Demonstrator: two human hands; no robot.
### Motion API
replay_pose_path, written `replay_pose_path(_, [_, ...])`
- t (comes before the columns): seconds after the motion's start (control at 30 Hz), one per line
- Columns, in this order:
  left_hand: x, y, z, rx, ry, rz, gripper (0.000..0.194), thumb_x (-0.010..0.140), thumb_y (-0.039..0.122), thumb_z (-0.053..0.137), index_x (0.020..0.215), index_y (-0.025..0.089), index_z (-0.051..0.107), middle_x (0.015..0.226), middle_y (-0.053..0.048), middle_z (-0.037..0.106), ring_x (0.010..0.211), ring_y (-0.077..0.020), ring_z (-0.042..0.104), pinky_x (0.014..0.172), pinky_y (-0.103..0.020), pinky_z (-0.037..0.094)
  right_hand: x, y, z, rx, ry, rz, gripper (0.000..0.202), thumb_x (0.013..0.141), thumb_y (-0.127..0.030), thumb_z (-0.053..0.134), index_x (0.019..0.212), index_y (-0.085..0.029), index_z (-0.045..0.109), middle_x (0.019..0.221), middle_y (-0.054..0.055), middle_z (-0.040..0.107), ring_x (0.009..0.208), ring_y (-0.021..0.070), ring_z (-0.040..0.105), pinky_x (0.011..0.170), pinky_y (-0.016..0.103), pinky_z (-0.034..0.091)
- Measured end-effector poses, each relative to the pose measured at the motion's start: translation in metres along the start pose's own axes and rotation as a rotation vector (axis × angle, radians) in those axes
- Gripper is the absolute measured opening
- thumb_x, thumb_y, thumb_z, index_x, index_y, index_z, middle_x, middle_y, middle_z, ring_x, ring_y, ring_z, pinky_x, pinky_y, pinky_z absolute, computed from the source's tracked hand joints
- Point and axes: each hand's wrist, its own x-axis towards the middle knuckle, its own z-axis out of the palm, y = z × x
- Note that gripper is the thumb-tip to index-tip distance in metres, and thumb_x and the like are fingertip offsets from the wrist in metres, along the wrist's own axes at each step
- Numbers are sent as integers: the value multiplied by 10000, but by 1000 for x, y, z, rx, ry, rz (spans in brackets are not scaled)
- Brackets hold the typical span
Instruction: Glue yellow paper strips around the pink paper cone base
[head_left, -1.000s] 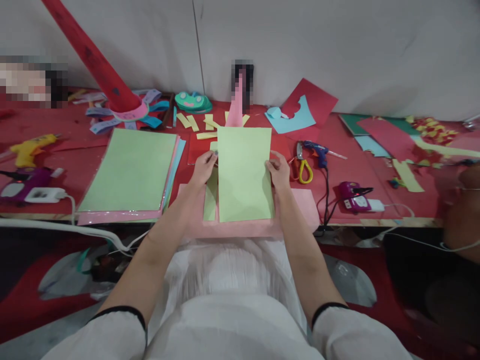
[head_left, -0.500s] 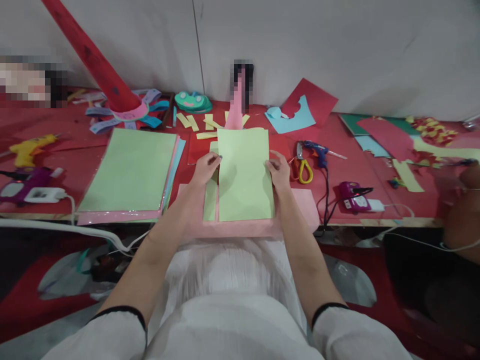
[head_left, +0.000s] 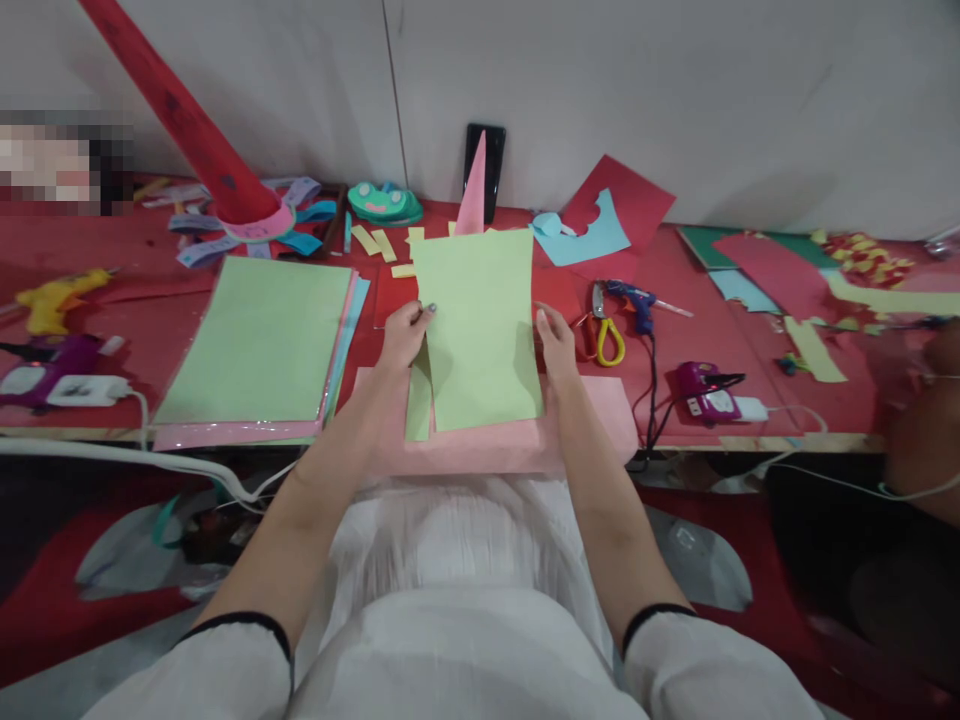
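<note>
A light green paper sheet is raised in front of me, tilted a little. My left hand pinches its left edge, thumb on top. At its right edge is my right hand, fingers closed at the margin and partly hidden behind the paper. Beneath it a narrow green strip lies on pink paper at the table's front edge. Behind the sheet stands a pointed pink paper piece, its base hidden.
A stack of coloured paper lies to the left. On the right are yellow-handled scissors, a blue glue gun and a purple power adapter with cords. A phone leans on the wall. Another person's arm is at far right.
The green sheet has moved slightly up and left, and tilted anticlockwise, its bottom edge now slanting. My left hand has shifted a little left with it; the right hand's fingers have drawn closer together.
</note>
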Motion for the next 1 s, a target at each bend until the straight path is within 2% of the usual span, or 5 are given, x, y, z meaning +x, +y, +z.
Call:
replay_pose_path(0.1, [2,-3,-2,-32,69,2,507,768,603,520,541,206,302,522,40,262,507,-106,270,485,-274,206,-1,-3,2,-73,-82,26,385,733,-573,576,839,-207,628,751,6,625,717,134,568,659,268,466])
replay_pose_path(0.23, [2,-3,-2,-40,122,28,531,792,638,472,545,206,286,538,28,276,529,-114,306,492,-274,243,-2,-2,2,-183,-127,44,347,726,-533,590,653,-197,545,543,-48,450,530,91,394,512,235,337])
replay_pose_path(0.5, [0,-1,-1,-128,127,-27,605,733,757,415,533,207,265,520,28,275,497,-104,319,450,-270,272,-3,-3,3,-171,-124,25,300,739,-477,572,656,-194,520,549,-58,405,516,78,321,499,237,276])
replay_pose_path(0.7, [1,-4,2,-36,-22,-31,580,709,698,535,499,197,329,492,33,297,476,-94,301,441,-270,207,-4,-8,3,-184,-88,12,308,732,-496,574,673,-193,567,556,-44,453,536,85,368,506,228,321])
replay_pose_path(1.0, [6,-12,-1,6,157,-40,556,747,665,526,512,204,322,503,29,320,508,-112,351,476,-284,272,-2,-4,3,-142,-116,59,317,730,-510,590,717,-194,619,626,-27,535,595,108,469,583,253,390])
